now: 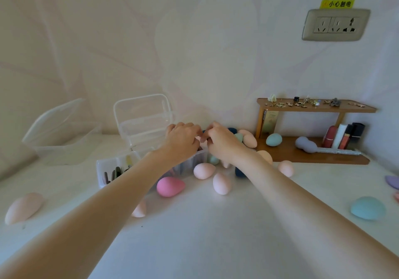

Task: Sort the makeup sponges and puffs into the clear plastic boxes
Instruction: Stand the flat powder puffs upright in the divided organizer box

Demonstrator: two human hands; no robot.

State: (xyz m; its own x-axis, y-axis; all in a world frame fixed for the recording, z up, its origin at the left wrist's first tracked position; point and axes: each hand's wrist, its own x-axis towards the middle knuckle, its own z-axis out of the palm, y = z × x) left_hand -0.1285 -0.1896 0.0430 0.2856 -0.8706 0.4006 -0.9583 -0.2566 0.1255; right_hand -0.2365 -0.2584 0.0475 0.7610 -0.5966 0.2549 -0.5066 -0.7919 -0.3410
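Pink sponge [170, 186] lies sideways, tip right; both hands' grip state unclear.

A wooden shelf [313, 108] strewn with small hair clips and trinkets [302, 103] is seen at three o'clock, a wall socket [335, 24] under a yellow warning label [337, 3] being mounted at one o'clock.

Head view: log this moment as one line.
left hand: fingers curled, over divided clear plastic box | right hand: fingers curled, beside it | held item: unclear | bright pink teardrop sponge: on table, unsorted
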